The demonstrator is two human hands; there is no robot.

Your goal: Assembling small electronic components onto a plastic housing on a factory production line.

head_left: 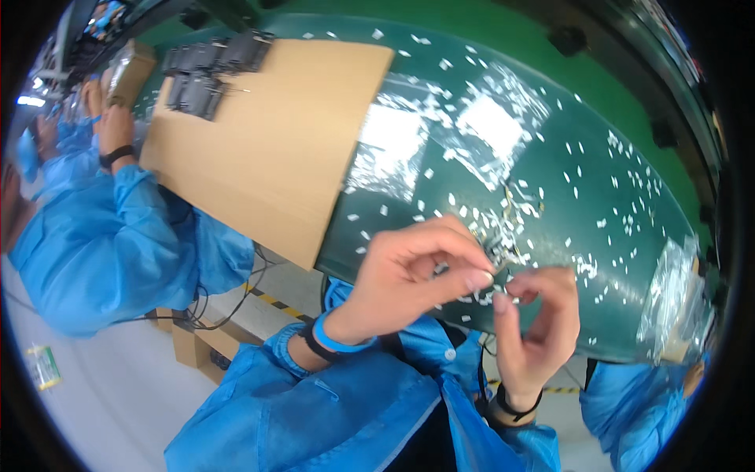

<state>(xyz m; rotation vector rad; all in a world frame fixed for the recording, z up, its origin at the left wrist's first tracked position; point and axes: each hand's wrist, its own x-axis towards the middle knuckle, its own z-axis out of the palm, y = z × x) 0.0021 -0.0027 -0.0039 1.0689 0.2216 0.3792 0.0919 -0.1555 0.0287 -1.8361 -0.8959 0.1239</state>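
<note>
My left hand (pixel 421 263) pinches something tiny between thumb and forefinger, above the green table (pixel 464 197). Close beside it, my right hand (pixel 543 318) has thumb and fingertips drawn together in a pinch too. What either pinch contains is too small to name. Just beyond my fingers lies a small tangle of thin wires (pixel 513 206), partly hidden by the hands. Many little white pieces (pixel 629 220) are strewn over the green surface around it.
Clear plastic bags (pixel 389 145) lie beyond my hands, with more plastic bags (pixel 668 295) at the right edge. On the left, a brown cardboard sheet (pixel 267 141) carries several black devices (pixel 200 75). A co-worker in blue (pixel 134 236) sits left; another blue sleeve (pixel 633 409) shows right.
</note>
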